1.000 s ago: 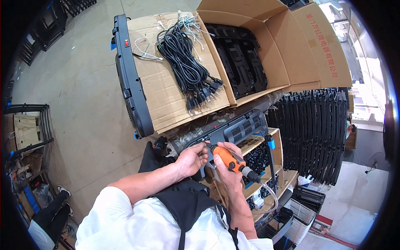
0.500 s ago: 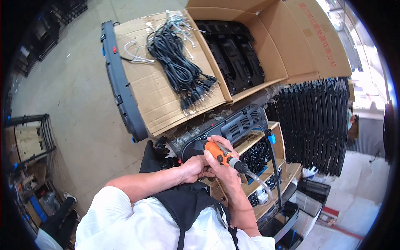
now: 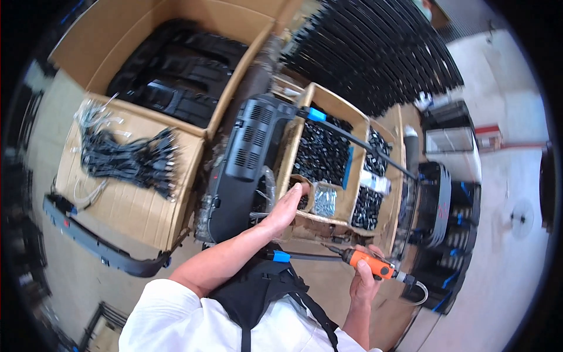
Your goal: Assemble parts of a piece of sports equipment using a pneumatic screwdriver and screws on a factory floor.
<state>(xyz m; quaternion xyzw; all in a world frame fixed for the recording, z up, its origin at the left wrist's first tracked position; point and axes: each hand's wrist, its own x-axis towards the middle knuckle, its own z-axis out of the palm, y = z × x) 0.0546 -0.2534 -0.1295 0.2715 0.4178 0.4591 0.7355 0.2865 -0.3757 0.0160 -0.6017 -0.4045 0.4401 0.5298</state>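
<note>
Up close, the right hand [image 3: 363, 286] is curling firmly around the orange driver [image 3: 368, 263], which is hanging right of the person's middle, below the parts tray [image 3: 329, 220]. Just left of it, the bar [image 3: 308, 256] is running past the bit. The left hand [image 3: 286, 208] is dipping into the small cup [image 3: 301, 178] at the tray's near corner; its fingers are hiding, so I cannot tell how far open they are or whether they are gripping anything. Silver screws [image 3: 325, 201] are sitting just beside it.

Trouble could be coming from a leftward swing: the bit might catch the bar or tray edge. The curling hose [image 3: 419, 294] might snag and tug the driver askew, and a hasty left hand could be spilling bits. The driver is pointing left and slightly away from the person, its long axis slanting from bit down to hose.

Farther left, the black housing [image 3: 227, 190] is lying lengthwise; beyond, cords [image 3: 126, 157] are resting on cardboard.
</note>
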